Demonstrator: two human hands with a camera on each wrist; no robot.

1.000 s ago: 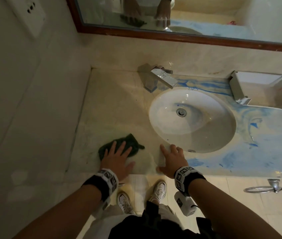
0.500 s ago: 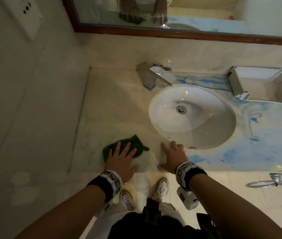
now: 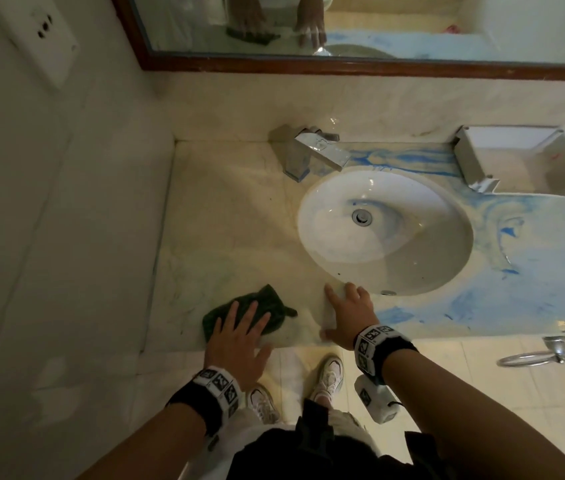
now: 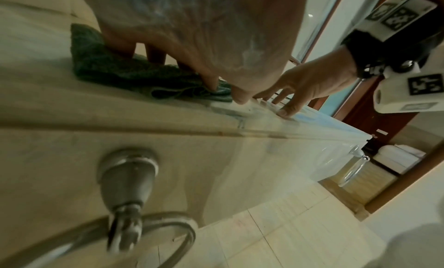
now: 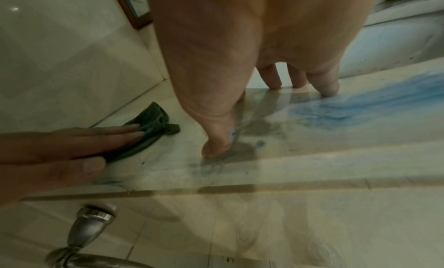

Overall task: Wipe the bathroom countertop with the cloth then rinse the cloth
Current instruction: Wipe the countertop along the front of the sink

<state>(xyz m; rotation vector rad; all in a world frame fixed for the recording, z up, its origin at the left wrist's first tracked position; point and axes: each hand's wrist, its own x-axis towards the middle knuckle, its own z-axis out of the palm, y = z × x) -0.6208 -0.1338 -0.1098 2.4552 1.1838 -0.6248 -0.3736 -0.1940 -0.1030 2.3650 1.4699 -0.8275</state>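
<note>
A dark green cloth (image 3: 267, 303) (image 4: 113, 66) (image 5: 150, 118) lies crumpled on the cream marble countertop (image 3: 225, 216) near its front edge, left of the sink. My left hand (image 3: 239, 330) (image 5: 72, 144) presses flat on the cloth with straight, spread fingers. My right hand (image 3: 348, 313) (image 4: 302, 85) (image 5: 240, 63) rests flat on the counter at the front rim of the white oval sink (image 3: 423, 265), fingers straight. Blue smears (image 3: 523, 278) (image 5: 355, 101) cover the counter's right part.
A chrome faucet (image 3: 312, 154) stands behind the sink. A white open box (image 3: 520, 161) sits at the back right. The mirror (image 3: 378, 26) hangs above the backsplash, a tiled wall closes the left side, and chrome towel rings (image 3: 533, 355) (image 4: 129, 205) hang below the counter front.
My left hand has slid the cloth slightly right along the counter's front edge. The right hand has stayed by the sink rim.
</note>
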